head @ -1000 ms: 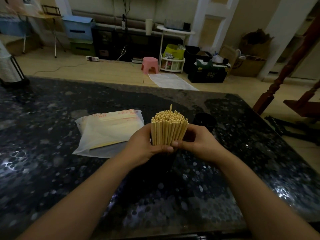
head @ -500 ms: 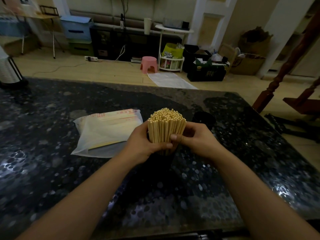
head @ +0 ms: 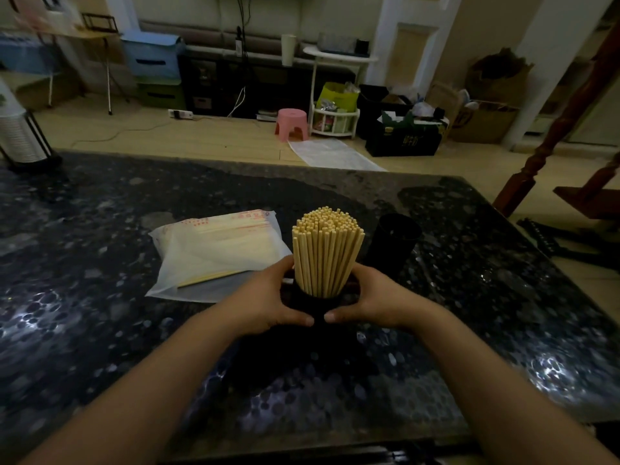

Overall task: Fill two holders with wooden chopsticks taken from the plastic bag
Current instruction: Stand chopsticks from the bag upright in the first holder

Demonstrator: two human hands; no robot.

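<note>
A thick bundle of wooden chopsticks [head: 327, 250] stands upright in a black holder [head: 318, 305] near the middle of the dark table. My left hand [head: 268, 298] grips the holder from its left side and my right hand [head: 372, 302] grips it from the right, with both thumbs curled across its front. A second black holder [head: 394, 241] stands just behind and to the right; its inside is too dark to make out. The plastic bag [head: 214, 253] lies flat to the left with more chopsticks inside.
The speckled dark stone table [head: 100, 330] spreads around the hands. A black wire stand holding something white [head: 20, 135] sits at the far left corner. Beyond the far edge lie the floor, a pink stool [head: 291, 124] and boxes. A wooden stair post [head: 550, 135] rises at right.
Both hands have slid down from the chopstick bundle to the black holder. The one chopstick that stuck up is now level with the others.
</note>
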